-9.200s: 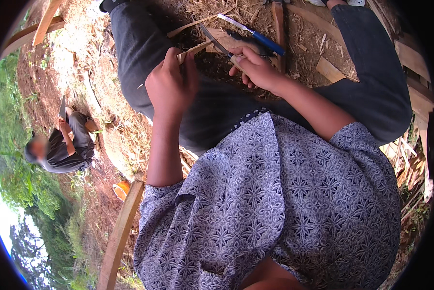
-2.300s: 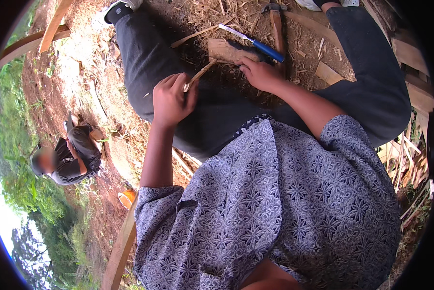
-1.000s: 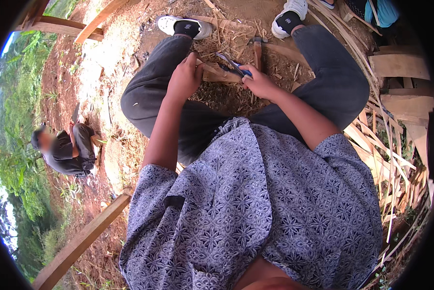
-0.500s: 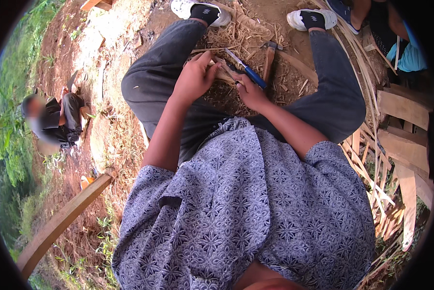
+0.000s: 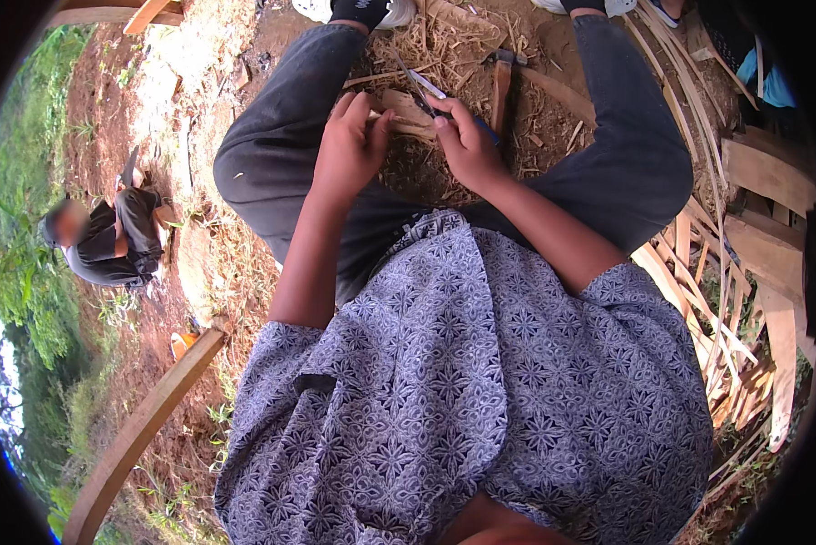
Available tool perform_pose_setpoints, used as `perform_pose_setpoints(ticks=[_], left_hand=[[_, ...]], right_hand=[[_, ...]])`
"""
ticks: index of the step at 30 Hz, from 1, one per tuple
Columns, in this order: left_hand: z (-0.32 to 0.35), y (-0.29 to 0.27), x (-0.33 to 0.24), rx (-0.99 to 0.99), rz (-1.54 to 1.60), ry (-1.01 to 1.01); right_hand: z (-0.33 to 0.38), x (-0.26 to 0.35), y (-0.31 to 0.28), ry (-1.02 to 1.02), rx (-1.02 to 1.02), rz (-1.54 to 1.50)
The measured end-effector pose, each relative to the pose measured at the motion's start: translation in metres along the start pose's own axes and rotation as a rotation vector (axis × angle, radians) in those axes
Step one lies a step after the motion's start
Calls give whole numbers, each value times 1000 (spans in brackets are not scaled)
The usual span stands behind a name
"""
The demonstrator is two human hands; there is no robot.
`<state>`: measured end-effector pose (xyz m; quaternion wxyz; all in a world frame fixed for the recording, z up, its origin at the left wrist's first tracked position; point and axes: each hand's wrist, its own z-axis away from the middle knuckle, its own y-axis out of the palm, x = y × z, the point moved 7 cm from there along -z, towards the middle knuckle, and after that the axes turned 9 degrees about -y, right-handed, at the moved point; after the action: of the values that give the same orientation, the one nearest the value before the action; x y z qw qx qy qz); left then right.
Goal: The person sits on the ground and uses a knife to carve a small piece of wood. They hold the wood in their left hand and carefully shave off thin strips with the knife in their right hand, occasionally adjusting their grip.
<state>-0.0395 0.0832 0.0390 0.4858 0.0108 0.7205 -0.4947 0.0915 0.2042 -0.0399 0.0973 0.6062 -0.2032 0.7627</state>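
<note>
We sit on straw-strewn ground, both hands at a wood piece [image 5: 406, 111].
Left hand [image 5: 349, 150] grips it; right hand [image 5: 467, 145] pinches what seems a blue-handled knife [image 5: 430, 91]; a hammer [image 5: 501, 77] lies beside.

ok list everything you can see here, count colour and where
wood piece: 1, pale tan, in the left hand, between the knees
knife: 1, blue handle, in the right hand, blade on the wood piece
hammer: 1, wooden handle, on the ground past the hands
split strips: many, pale, heaped at right
planks: several, tan, far right
curved beam: 1, brown, lower left
other person: 1, dark clothes, crouched at left
left hand: 1, gripping the wood piece
right hand: 1, gripping the knife
</note>
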Motion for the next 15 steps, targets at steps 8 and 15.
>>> perform_pose_setpoints(ticks=[8, 15], left_hand=[[-3, 1, -9, 41, 7, 23], [-6, 4, -14, 41, -4, 110]], right_hand=[[2, -45, 8, -172, -17, 64], [9, -51, 21, -242, -5, 290]])
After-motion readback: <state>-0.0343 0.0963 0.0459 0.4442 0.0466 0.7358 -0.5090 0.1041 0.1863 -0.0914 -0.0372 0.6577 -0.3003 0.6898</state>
